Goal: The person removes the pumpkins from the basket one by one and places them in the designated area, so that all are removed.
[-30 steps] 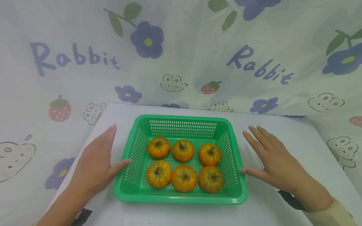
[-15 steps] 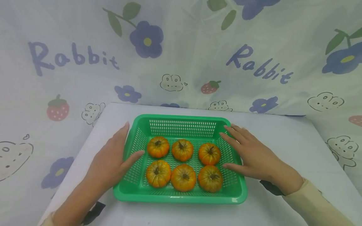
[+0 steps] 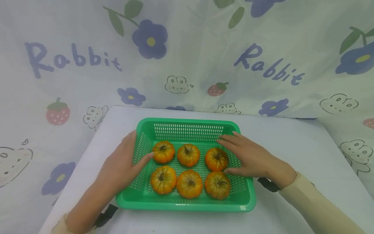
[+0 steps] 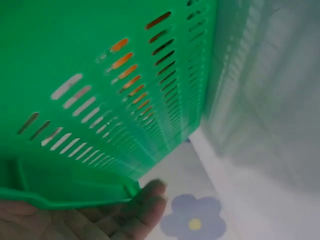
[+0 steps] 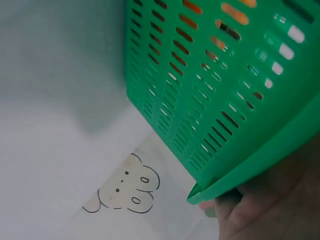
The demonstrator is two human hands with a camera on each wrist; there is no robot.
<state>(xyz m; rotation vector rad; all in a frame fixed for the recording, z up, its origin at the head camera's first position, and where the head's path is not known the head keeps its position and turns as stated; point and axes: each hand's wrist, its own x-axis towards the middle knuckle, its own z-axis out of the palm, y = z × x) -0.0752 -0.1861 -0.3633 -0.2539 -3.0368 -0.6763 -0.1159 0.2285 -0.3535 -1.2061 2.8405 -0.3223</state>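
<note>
A green plastic basket [image 3: 185, 206] with slotted walls holds several small orange pumpkins [image 3: 189, 184], standing in two rows with their stems up. My left hand [image 3: 119, 165] lies over the basket's left rim, its thumb stretched inward close to the back-left pumpkin [image 3: 163, 151]. Over the right rim is my right hand [image 3: 248, 156]; its fingers extend above the inside, and the thumb overlaps the gap between the two right-hand pumpkins. In the left wrist view, the left palm [image 4: 85, 220] is right at the rim. The right palm [image 5: 280, 200] shows likewise against the rim in the right wrist view.
The basket stands on a white-covered table [image 3: 289, 139]. Behind and beside it hangs a pale cloth [image 3: 190, 52] printed with flowers, rabbits and strawberries. Dark straps [image 3: 268, 184] sit at both wrists, below beige sleeves [image 3: 318, 204].
Both hands have moved inward from beside the basket to over its left and right rims. The right hand has travelled further. Basket and pumpkins have stayed in place.
</note>
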